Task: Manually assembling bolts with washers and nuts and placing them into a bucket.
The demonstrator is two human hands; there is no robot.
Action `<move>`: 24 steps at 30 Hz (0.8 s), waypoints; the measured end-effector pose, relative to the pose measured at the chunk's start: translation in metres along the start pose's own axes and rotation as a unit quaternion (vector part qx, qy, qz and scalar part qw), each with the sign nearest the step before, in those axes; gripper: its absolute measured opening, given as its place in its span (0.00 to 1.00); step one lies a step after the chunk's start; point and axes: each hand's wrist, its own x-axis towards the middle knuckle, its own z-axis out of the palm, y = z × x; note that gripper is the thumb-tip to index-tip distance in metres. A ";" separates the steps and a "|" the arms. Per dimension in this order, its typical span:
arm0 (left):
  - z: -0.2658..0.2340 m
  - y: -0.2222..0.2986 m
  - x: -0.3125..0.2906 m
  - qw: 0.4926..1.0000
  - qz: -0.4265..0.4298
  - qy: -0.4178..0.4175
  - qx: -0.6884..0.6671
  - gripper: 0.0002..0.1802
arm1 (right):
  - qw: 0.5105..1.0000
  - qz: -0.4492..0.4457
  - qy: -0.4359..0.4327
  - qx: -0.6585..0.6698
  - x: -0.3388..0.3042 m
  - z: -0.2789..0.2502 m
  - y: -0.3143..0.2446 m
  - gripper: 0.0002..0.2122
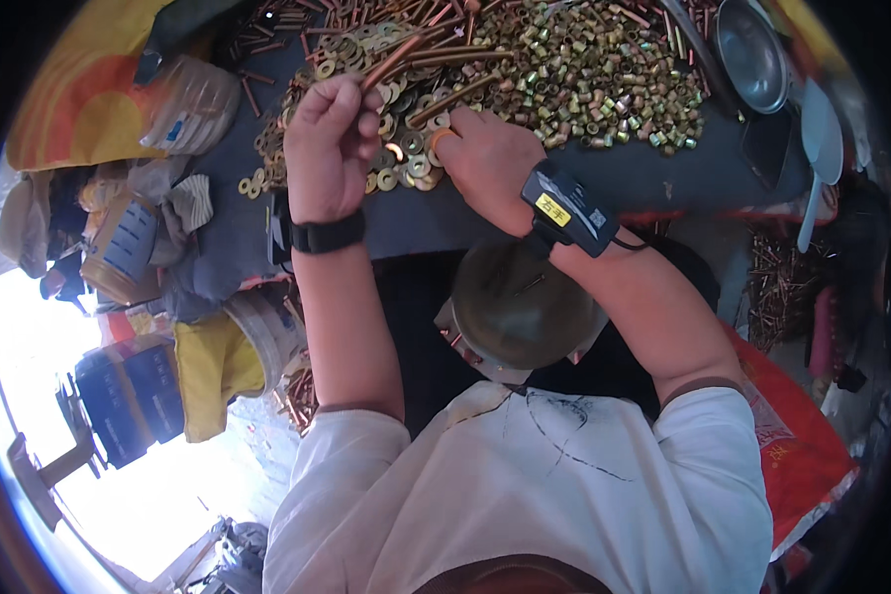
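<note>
My left hand [333,139] is raised over the pile, its fingers curled round the lower end of a copper-coloured rod [394,59] that points up and to the right. Flat brass-coloured washers [387,179] lie loose beneath and beside it. At the right edge of these washers, my right hand [493,163] reaches down with its fingers bent together and an orange band on one finger. What its fingertips hold, if anything, is hidden. Just beyond the right hand, another long rod [455,99] rests on the pile. Both wrists wear black straps.
A heap of short metal sleeves [604,84] covers the right of the dark table [233,233]. A metal bowl [752,54] and a pale scoop [820,139] are at the far right. Clear plastic tubs [196,107] stand left. A round metal pot [525,307] sits below the table edge.
</note>
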 end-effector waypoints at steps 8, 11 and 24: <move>-0.005 -0.023 -0.001 0.995 -0.051 -0.047 -0.067 0.13 | 0.790 0.272 0.051 0.548 0.019 -0.047 0.031 0.08; 0.007 -0.034 -0.006 0.993 -0.069 -0.047 -0.080 0.12 | 0.642 0.280 0.104 0.706 0.027 -0.057 0.040 0.08; 0.031 -0.049 -0.006 0.985 -0.129 -0.068 -0.090 0.13 | 0.675 0.290 0.117 0.668 0.024 -0.050 0.047 0.08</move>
